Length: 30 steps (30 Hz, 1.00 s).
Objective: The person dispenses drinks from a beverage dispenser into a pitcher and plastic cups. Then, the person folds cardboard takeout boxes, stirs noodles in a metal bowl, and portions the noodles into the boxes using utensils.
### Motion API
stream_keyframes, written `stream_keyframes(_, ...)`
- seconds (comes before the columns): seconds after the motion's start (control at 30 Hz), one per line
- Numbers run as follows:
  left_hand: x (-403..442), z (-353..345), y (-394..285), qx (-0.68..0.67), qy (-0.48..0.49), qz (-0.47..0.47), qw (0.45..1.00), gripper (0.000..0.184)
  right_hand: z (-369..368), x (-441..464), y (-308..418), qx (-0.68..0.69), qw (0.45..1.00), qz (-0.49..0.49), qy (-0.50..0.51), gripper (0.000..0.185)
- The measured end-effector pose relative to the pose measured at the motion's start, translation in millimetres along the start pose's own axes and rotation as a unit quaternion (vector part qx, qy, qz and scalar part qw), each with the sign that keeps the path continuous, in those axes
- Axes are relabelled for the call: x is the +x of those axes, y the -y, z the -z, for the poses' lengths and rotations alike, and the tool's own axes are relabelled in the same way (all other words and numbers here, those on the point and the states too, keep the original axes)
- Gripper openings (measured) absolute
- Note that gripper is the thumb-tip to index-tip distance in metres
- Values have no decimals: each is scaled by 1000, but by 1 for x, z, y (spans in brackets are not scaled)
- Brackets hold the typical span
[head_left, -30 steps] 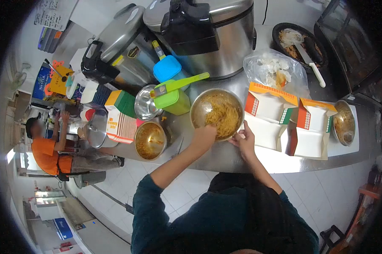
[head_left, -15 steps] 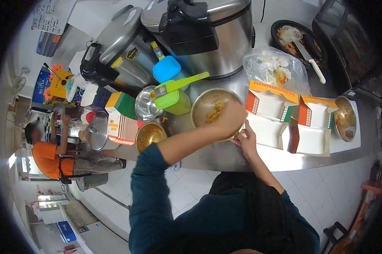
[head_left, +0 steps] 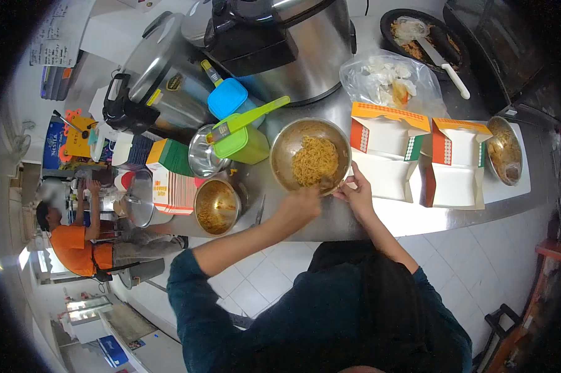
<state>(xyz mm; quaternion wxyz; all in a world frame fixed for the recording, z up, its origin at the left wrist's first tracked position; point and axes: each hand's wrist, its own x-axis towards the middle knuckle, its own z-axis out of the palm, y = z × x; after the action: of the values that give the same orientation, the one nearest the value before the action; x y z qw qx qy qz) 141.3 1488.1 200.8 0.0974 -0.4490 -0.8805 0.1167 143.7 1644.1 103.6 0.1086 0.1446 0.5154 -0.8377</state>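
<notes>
A metal bowl (head_left: 283, 163) of yellow noodles (head_left: 316, 160) sits near the counter's front edge. My left hand (head_left: 300, 208) is closed at the bowl's near rim, around something I cannot make out; a dark tip shows beside the noodles. With thumb and fingers, my right hand (head_left: 357, 191) grips the bowl's right rim. Just right of it, two open cardboard boxes (head_left: 383, 177) (head_left: 457, 186) show white, bare insides. To the left stands a second metal bowl (head_left: 217, 207) with orange-brown residue.
Behind are large steel cookers (head_left: 317, 50), a green container (head_left: 246, 146), a blue one (head_left: 227, 98) and a plastic bag (head_left: 395, 81). A knife (head_left: 443, 65) lies across a black dish. Stacked boxes (head_left: 171, 186) stand left; a co-worker in orange (head_left: 72, 245) is farther off.
My left hand first swept up across the bowl, then came back down to its near rim. The noodles are gathered into a rounder heap. My right hand stays on the rim. The view has shifted slightly.
</notes>
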Motion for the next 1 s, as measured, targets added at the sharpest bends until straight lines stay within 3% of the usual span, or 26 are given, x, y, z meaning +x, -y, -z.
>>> stream_keyframes(0.07, -24, -1, 32, -76, 103, 87, 988, 6, 0, -1, -1, -5, 1000, -3, 0, 62)
stream_keyframes(0.13, -30, -1, 70, -37, 174, 145, 973, 10, -1, -2, -2, -16, 1000, -4, 0, 63)
stream_keyframes(0.23, -13, 12, 78, -132, 91, 312, 936, 18, -3, -1, -3, -31, 1000, 5, -1, 64)
stream_keyframes(0.33, -8, -47, 50, -162, 71, 295, 939, 21, -3, -2, -5, -47, 999, 7, 6, 64)
stream_keyframes(0.43, -2, -37, 25, -267, 106, 299, 910, 21, -1, 1, -2, -67, 998, 6, 6, 64)
stream_keyframes(0.53, -8, -3, 55, -255, 115, 371, 886, 19, 3, -4, 7, -107, 994, -14, 7, 62)
stream_keyframes(0.63, -3, 0, 83, -162, 193, 367, 895, 19, 12, 6, 0, -111, 992, 57, 9, 60)
stream_keyframes(0.73, -1, -40, 90, -119, 243, 268, 925, 17, 14, 10, -2, -105, 990, 87, 31, 60)
stream_keyframes(0.83, 8, -75, 85, -61, 194, 291, 935, 15, 6, 2, 12, -95, 995, 29, 27, 61)
stream_keyframes(0.93, 26, -72, 87, -39, 149, 201, 967, 12, 2, 5, 9, -56, 998, 17, 11, 62)
stream_keyframes(1.0, 33, -81, 74, -98, 141, 219, 960, 13, 4, 9, 3, -60, 998, 30, 13, 62)
